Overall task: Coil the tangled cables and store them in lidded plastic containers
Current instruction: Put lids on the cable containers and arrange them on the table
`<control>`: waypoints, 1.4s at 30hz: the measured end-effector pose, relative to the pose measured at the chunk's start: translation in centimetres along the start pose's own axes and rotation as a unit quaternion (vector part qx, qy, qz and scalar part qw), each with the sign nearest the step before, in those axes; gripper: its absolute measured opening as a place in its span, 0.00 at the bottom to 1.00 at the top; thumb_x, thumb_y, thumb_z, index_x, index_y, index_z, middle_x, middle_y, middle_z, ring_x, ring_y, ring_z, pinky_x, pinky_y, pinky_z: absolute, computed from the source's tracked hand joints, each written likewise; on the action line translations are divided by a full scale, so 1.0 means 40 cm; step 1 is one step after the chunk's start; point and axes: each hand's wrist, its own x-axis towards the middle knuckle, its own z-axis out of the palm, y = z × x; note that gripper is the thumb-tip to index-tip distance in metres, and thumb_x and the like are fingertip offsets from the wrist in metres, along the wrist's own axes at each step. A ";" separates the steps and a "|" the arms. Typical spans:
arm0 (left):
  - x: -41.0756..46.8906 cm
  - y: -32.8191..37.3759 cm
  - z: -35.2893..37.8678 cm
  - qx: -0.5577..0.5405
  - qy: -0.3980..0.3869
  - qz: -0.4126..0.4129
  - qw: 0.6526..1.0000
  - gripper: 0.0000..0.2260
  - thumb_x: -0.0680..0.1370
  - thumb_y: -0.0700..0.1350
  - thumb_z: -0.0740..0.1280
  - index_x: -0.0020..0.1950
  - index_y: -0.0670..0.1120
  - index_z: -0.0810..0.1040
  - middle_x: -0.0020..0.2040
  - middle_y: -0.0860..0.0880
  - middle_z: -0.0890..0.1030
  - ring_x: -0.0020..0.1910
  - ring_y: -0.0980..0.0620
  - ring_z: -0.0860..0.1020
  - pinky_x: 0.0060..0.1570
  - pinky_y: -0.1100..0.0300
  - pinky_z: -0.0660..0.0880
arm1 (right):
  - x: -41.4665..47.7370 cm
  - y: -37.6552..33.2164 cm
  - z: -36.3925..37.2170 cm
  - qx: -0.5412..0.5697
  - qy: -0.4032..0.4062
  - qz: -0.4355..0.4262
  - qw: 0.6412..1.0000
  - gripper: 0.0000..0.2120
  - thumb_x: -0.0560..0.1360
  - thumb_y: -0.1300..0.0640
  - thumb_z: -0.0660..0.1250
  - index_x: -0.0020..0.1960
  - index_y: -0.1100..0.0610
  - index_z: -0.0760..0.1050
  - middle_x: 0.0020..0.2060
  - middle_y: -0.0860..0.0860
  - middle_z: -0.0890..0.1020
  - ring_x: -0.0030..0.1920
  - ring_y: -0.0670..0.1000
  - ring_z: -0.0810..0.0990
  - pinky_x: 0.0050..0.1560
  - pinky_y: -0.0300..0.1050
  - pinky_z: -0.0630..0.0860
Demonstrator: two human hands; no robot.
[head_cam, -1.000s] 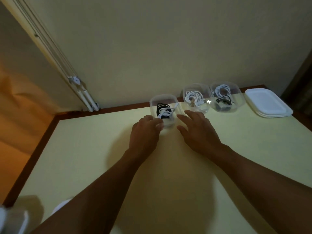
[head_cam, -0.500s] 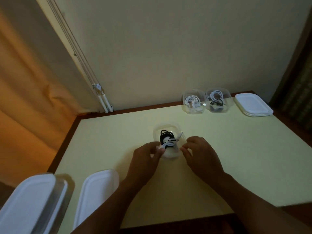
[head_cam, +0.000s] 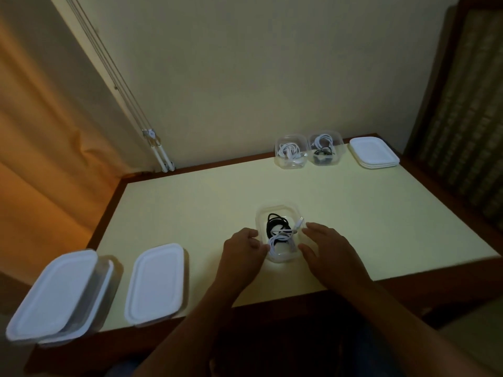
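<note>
A clear plastic container (head_cam: pixel 277 210) without a lid sits near the table's front edge. Inside it lie a black cable (head_cam: pixel 275 223) and a white cable (head_cam: pixel 283 238), tangled together, with a white plug sticking out over the right rim. My left hand (head_cam: pixel 241 253) grips the container's left wall, thumb on the near rim. My right hand (head_cam: pixel 330 248) cups its right wall with curled fingers. Two more open containers (head_cam: pixel 290 151) (head_cam: pixel 325 148) holding cables stand at the back right.
A stack of white lids (head_cam: pixel 374 156) lies at the back right corner. Lidded containers sit at the front left: one (head_cam: pixel 155 281) alone, and two stacked (head_cam: pixel 58 295) overhanging the table's edge. A curtain hangs on the left, blind cords (head_cam: pixel 152 142) by the wall.
Both hands have drawn the container with black and white cables from the back row toward the table's front edge. The view has pulled back, showing the lidded containers at the left.
</note>
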 end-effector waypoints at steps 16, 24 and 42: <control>-0.055 0.041 -0.002 0.056 0.042 0.102 0.992 0.18 0.80 0.48 0.71 0.69 0.44 0.76 0.64 0.47 0.79 0.63 0.50 0.76 0.59 0.65 0.67 | -0.027 0.075 -0.085 -0.010 0.001 0.000 1.000 0.23 0.81 0.47 0.65 0.74 0.51 0.72 0.72 0.49 0.74 0.72 0.50 0.70 0.72 0.43 0.62; 0.096 0.159 0.071 0.127 -0.039 0.185 0.974 0.20 0.82 0.50 0.67 0.72 0.45 0.74 0.71 0.47 0.75 0.69 0.48 0.73 0.70 0.51 0.69 | 0.076 0.203 -0.224 -0.033 0.033 0.053 0.997 0.25 0.81 0.47 0.65 0.77 0.51 0.68 0.71 0.52 0.75 0.70 0.54 0.72 0.68 0.50 0.69; 0.451 0.508 0.467 0.009 -0.069 0.213 0.974 0.19 0.82 0.49 0.68 0.69 0.40 0.78 0.62 0.42 0.83 0.59 0.45 0.81 0.56 0.60 0.71 | 0.450 0.543 -0.321 -0.027 0.146 0.127 0.981 0.16 0.82 0.49 0.63 0.65 0.54 0.79 0.60 0.54 0.83 0.58 0.57 0.81 0.53 0.47 0.76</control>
